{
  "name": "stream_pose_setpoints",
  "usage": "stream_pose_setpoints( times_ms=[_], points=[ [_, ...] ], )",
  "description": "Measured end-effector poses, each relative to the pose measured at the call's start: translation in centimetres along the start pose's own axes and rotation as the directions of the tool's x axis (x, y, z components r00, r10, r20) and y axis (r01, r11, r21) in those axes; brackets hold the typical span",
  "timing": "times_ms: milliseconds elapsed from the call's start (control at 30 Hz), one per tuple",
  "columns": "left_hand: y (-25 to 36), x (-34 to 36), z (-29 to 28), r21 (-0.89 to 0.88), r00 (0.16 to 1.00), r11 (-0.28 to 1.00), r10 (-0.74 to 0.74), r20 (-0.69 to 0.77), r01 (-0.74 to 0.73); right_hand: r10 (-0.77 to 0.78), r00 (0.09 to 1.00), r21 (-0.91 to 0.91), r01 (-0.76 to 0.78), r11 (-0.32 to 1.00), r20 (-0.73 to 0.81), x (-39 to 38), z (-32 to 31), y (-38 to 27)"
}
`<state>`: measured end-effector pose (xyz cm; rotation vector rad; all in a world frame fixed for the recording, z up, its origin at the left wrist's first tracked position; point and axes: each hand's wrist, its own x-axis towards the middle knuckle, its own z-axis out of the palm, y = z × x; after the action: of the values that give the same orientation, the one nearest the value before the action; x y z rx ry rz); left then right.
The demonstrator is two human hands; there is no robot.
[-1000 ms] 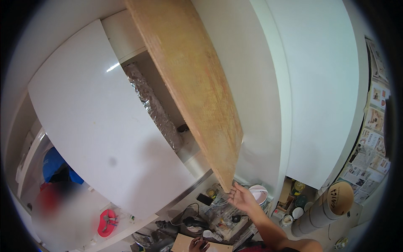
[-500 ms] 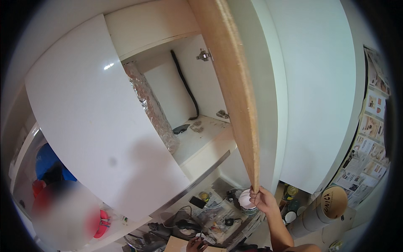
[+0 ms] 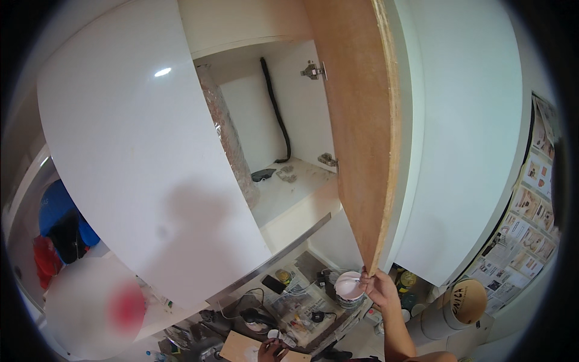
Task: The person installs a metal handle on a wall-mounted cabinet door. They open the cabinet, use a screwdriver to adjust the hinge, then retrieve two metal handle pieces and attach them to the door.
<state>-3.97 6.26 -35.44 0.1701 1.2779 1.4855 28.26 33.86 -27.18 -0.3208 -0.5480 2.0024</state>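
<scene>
the right hand (image 3: 380, 291) grips the open door (image 3: 356, 120) by a corner; up-left of that hand, the cupboard (image 3: 307, 117) holds a black hose (image 3: 277, 108) and wrapped roll (image 3: 227, 133). whether the left hand (image 3: 271, 350) grasps anything, i cannot tell.

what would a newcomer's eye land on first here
Probably the brown door, slanting down just right of centre, with the right hand gripping its lower end. Next might come the black hose or cable inside the open cabinet, and the big glossy white panel on the left, with a dark shadow across its lower part. At lower right, a wide hollow tube also stands out.
</scene>
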Motion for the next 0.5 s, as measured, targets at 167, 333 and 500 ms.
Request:
stream_pose_setpoints(
  times_ms=[167,333,500],
  points=[
    [-0.6,0.9,-1.5,-0.117,0.998,0.992,0.038,-0.049,-0.044,0.072,0.995,-0.159,-0.083,0.984,-0.074,2.1,2.1,4.2],
    [0.3,0.9,-1.4,-0.126,0.996,0.988,0.079,-0.052,-0.085,0.092,0.995,-0.305,-0.098,0.947,-0.036,8.0,3.2,9.7],
    [0.1,1.1,-2.5,-0.149,0.988,0.981,0.110,-0.105,-0.125,0.031,0.999,-0.485,-0.034,0.874,-0.015,14.5,6.5,14.8]
  ],
)
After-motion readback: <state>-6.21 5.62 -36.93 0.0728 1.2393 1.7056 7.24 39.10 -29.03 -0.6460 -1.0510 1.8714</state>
